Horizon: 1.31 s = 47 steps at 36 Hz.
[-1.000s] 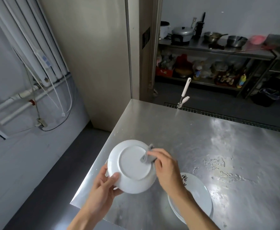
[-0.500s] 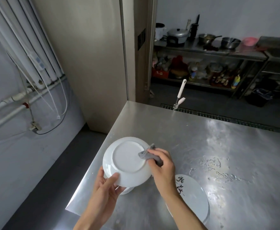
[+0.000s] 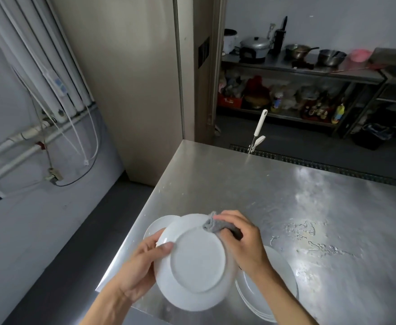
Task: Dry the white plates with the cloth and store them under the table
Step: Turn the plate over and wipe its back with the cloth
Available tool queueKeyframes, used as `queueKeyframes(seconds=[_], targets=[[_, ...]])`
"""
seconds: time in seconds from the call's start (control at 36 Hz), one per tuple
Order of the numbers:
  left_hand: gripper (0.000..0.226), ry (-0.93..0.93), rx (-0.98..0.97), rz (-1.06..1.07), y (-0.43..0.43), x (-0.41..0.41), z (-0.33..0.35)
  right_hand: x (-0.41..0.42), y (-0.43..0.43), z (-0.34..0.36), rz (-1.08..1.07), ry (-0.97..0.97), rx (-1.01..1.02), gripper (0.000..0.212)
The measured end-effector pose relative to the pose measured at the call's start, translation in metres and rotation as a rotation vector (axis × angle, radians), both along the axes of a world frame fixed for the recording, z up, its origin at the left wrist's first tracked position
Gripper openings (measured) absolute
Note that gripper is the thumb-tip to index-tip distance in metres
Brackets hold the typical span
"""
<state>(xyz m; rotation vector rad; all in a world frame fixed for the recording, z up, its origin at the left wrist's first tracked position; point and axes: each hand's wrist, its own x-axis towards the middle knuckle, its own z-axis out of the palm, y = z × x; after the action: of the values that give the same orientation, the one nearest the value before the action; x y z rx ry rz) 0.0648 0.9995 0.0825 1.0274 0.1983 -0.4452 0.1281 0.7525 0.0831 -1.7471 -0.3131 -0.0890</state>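
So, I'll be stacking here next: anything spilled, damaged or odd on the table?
Yes: wet streaks and droplets lie spilled on the table, just right of the plate stack. Nothing looks damaged or askew.

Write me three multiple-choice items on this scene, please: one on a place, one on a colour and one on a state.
1. Where is the stack? A. on the table, right of the held plate; B. on the floor; C. on the far shelf.
2. What colour is the cloth? A. red; B. green; C. grey.
3. Which side of the held plate faces the camera? A. its top; B. its underside; C. only its edge.
1 A: the stack lies on the table.
2 C: the wad in the right hand is grey.
3 B: its ringed base shows.
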Motion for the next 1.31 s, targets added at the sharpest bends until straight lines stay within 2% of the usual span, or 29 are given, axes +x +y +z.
queueKeyframes(seconds=[0.11, 0.22, 0.33, 0.47, 0.64, 0.75, 0.86, 0.92, 1.0, 1.06, 1.14, 1.22, 1.31], targets=[[0.051, 0.038, -0.064, 0.121, 0.006, -0.003, -0.02, -0.008, -0.003, -0.009, 0.006, -0.115, -0.116, 0.038], [0.04, 0.075, -0.031, 0.245, -0.005, -0.005, -0.021, -0.003, 0.004, -0.01, -0.045, -0.078, -0.14, 0.04], [0.038, 0.099, -0.041, 0.409, -0.009, 0.005, -0.012, -0.014, 0.005, -0.016, -0.007, -0.145, -0.179, 0.039], [0.039, 0.16, -0.028, 0.434, -0.02, 0.0, -0.008, 0.005, 0.009, -0.012, -0.193, -0.106, -0.137, 0.04], [0.033, 0.181, -0.152, 0.574, -0.021, 0.005, -0.005, -0.017, 0.02, -0.014, -0.104, -0.197, -0.147, 0.034], [0.037, 0.178, -0.166, 0.548, -0.035, 0.0, -0.005, -0.006, 0.033, -0.009, -0.285, -0.103, -0.042, 0.04], [0.052, 0.156, -0.16, 0.46, -0.027, -0.007, -0.007, -0.007, 0.035, -0.006, -0.275, 0.143, 0.293, 0.031], [0.058, 0.171, -0.14, 0.39, -0.018, -0.012, -0.007, -0.001, 0.024, -0.004, -0.205, 0.249, 0.339, 0.027], [0.05, 0.207, -0.132, 0.266, -0.01, -0.016, -0.003, 0.009, 0.008, 0.001, -0.009, 0.338, 0.243, 0.026], [0.041, 0.204, -0.12, 0.156, -0.009, -0.018, 0.004, 0.011, 0.001, 0.008, 0.089, 0.317, 0.177, 0.028], [0.055, 0.151, -0.097, 0.087, -0.01, -0.02, 0.007, 0.015, -0.002, 0.016, 0.061, 0.227, 0.1, 0.032], [0.052, 0.139, -0.109, 0.196, -0.01, -0.016, 0.006, 0.003, 0.002, 0.01, -0.084, 0.092, -0.027, 0.035], [0.04, 0.179, -0.165, 0.395, -0.007, -0.012, 0.002, -0.025, 0.008, -0.002, -0.067, -0.056, -0.129, 0.037]])
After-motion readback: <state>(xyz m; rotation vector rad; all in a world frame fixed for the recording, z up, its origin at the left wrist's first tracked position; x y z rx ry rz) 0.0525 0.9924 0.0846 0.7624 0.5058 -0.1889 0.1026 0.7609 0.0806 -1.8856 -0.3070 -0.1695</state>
